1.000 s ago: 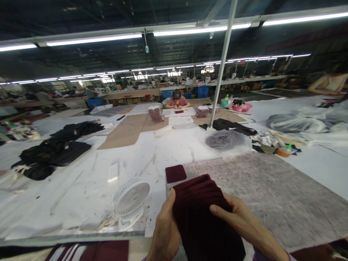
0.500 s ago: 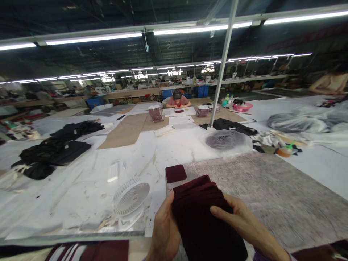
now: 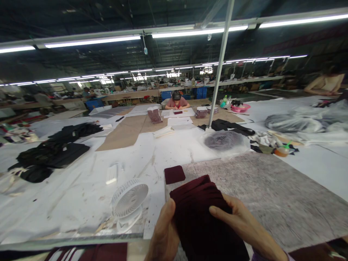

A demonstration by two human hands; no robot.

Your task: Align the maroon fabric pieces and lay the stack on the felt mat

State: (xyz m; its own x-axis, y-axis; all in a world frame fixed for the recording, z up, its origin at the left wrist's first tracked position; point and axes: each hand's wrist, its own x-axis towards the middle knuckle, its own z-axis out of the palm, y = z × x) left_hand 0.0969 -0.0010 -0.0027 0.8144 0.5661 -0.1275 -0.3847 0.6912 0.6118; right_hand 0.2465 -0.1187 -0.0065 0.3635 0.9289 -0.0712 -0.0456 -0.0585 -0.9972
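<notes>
Between my two hands is a thick stack of dark maroon fabric pieces (image 3: 209, 221), its layers fanned slightly along the upper edge. My left hand (image 3: 164, 230) grips the stack's left side, thumb up along the edge. My right hand (image 3: 240, 221) wraps the right side, with its thumb lying on the front face. The fingers behind the stack are hidden. Just beyond the stack, a single-looking maroon fabric piece (image 3: 174, 174) lies flat at the corner of a mottled grey sheet (image 3: 277, 192).
A white fan (image 3: 130, 203) stands left of my hands. Dark garments (image 3: 54, 148) lie further left. A plastic-wrapped bundle (image 3: 225, 141) sits beside a metal pole (image 3: 220, 65). Across the table a person (image 3: 177, 101) works near fabric stacks (image 3: 154, 115); another person sits far right.
The view has shifted slightly, so the background sits a little to the left. My left thumb has moved a little lower on the stack's edge; both hands still hold it.
</notes>
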